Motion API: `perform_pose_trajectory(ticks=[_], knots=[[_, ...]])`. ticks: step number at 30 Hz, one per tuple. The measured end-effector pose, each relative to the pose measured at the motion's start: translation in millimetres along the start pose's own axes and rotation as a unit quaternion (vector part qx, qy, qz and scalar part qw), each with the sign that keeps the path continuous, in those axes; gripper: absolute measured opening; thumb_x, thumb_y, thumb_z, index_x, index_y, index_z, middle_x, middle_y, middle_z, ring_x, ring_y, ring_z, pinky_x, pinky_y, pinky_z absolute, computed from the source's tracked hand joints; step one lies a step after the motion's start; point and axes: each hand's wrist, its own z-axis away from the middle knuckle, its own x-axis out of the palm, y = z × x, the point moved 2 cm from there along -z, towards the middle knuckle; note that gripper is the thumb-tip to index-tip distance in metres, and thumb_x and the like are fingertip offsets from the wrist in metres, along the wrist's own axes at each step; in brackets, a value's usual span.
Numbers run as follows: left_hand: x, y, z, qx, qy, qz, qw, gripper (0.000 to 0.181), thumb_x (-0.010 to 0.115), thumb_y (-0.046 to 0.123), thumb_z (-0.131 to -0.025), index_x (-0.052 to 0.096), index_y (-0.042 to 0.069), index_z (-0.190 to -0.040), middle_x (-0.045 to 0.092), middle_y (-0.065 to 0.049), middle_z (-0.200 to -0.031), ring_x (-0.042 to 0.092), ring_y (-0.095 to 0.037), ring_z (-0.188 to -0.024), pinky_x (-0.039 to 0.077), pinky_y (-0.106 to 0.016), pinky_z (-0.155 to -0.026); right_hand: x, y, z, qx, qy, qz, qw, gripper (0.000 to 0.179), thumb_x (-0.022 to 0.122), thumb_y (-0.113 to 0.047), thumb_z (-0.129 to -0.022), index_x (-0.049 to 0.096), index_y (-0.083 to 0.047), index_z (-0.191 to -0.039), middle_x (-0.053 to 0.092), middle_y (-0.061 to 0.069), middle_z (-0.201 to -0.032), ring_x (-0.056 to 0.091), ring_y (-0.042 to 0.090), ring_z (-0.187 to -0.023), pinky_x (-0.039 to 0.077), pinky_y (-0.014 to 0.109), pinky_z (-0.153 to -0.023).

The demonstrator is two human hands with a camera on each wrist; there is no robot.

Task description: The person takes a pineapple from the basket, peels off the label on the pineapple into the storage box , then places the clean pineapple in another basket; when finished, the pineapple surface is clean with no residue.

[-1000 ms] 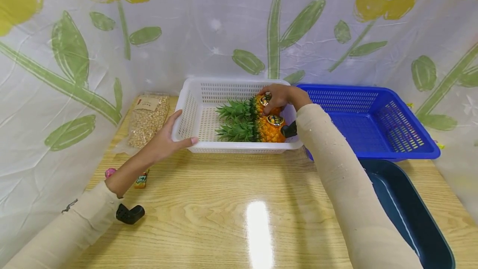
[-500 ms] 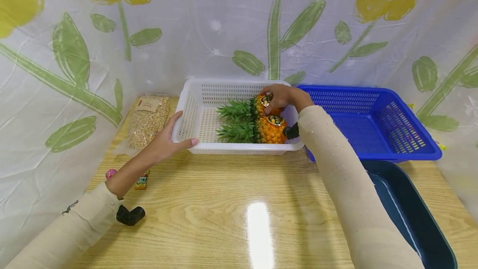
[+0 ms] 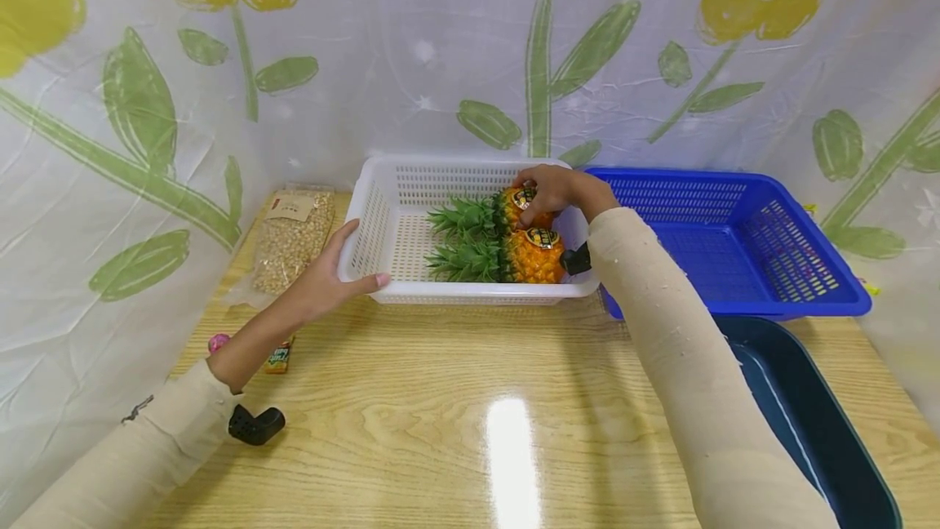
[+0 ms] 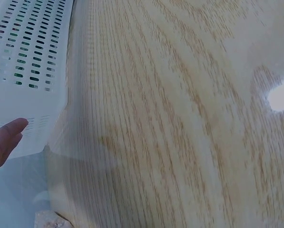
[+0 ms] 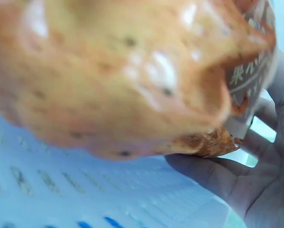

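A white perforated plastic basket [image 3: 470,289] stands against the curtain. Two pineapples lie side by side in its right part, green crowns pointing left, each with a dark oval label. My right hand [image 3: 556,188] reaches in and grips the body of the rear pineapple [image 3: 508,209]. The front pineapple [image 3: 534,262] lies just nearer to me. In the right wrist view an orange pineapple body [image 5: 122,80] fills the picture, partly hiding the hand [image 5: 260,185]. At the basket's left end my left hand [image 3: 317,284] rests with fingers extended, thumb across the front rim.
A blue perforated basket [image 3: 749,308] adjoins on the right, with a dark teal tray [image 3: 800,423] in front of it. To the left lie a bag of corn kernels [image 3: 294,239], a small candy packet [image 3: 278,356] and a pink wrapped sweet [image 3: 218,342].
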Motion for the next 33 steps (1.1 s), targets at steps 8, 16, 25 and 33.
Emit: perform_pose_trajectory(ticks=[8, 16, 25, 33], knots=[[-0.1, 0.3, 0.9, -0.001, -0.003, 0.01, 0.9999, 0.111, 0.074, 0.048, -0.089, -0.008, 0.028, -0.162, 0.011, -0.027, -0.165, 0.028, -0.054, -0.144, 0.03, -0.07, -0.111, 1.3, -7.0, -1.2, -0.024, -0.034, 0.023, 0.9989, 0.083, 0.072, -0.026, -0.091, 0.026, -0.02, -0.16, 0.023, 0.014, -0.165, 0.05, 0.03, -0.106, 0.045, 0.046, -0.086], [0.7, -0.6, 0.8, -0.006, -0.002, 0.004, 1.0, 0.111, 0.074, 0.05, -0.088, -0.007, 0.03, -0.162, 0.005, -0.024, -0.167, 0.02, -0.054, -0.147, 0.025, -0.073, -0.112, 5.4, -5.8, -5.4, -0.038, -0.051, 0.02, 0.9978, 0.082, 0.069, -0.031, -0.093, 0.024, -0.021, -0.161, 0.016, 0.013, -0.167, 0.025, 0.035, -0.149, 0.041, 0.054, -0.108], [0.5, 0.5, 1.1, 0.001, -0.002, 0.009, 1.0, 0.11, 0.073, 0.047, -0.089, -0.007, 0.029, -0.162, 0.013, -0.027, -0.164, 0.029, -0.053, -0.143, 0.032, -0.07, -0.11, 6.6, -6.1, -9.3, -0.037, -0.036, 0.011, 0.9986, 0.085, 0.075, -0.037, -0.09, 0.029, -0.02, -0.158, 0.023, 0.015, -0.164, 0.027, 0.037, -0.148, 0.039, 0.054, -0.111], [0.8, -0.3, 0.5, 0.003, 0.0, 0.012, 0.9999, 0.11, 0.073, 0.047, -0.089, -0.007, 0.028, -0.162, 0.016, -0.028, -0.163, 0.032, -0.052, -0.143, 0.033, -0.068, -0.11, 5.8, -7.9, -8.9, -0.025, -0.04, 0.037, 0.9982, 0.087, 0.077, -0.036, -0.089, 0.028, -0.023, -0.159, 0.021, 0.012, -0.166, 0.028, 0.035, -0.148, 0.04, 0.052, -0.11]])
